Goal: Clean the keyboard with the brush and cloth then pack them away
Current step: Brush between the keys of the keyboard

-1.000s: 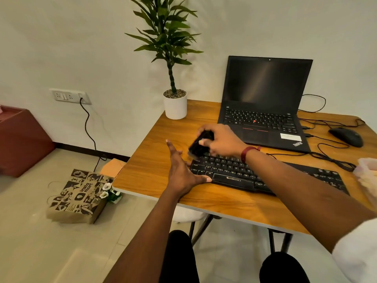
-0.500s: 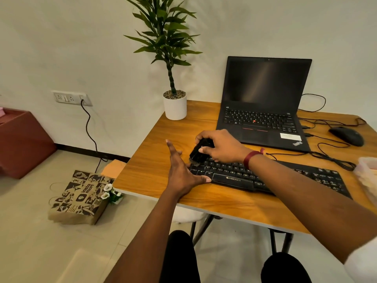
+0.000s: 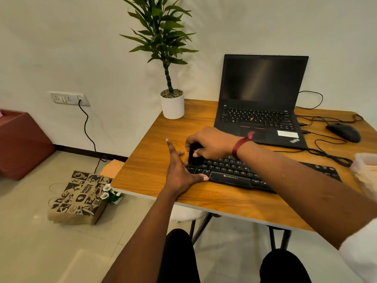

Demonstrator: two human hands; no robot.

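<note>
A black keyboard [image 3: 234, 174] lies near the front edge of the wooden table [image 3: 146, 172]. My right hand [image 3: 210, 142] grips a black brush [image 3: 194, 157], bristles down on the keyboard's left end. Flat on the table rests my left hand [image 3: 179, 170], fingers spread, its thumb against the keyboard's front left corner. A translucent container [image 3: 365, 170] with something pale in it shows at the right edge; I cannot tell if it holds the cloth.
An open black laptop [image 3: 261, 103] stands behind the keyboard, with a black mouse [image 3: 344, 131] and loose cables [image 3: 326, 152] to the right. A potted plant [image 3: 172, 105] is at the back left corner. A paper bag [image 3: 79, 198] lies on the floor at left.
My right hand has brought the brush down from just above the keyboard's left end onto its keys and tilted it upright. My left hand has stayed put.
</note>
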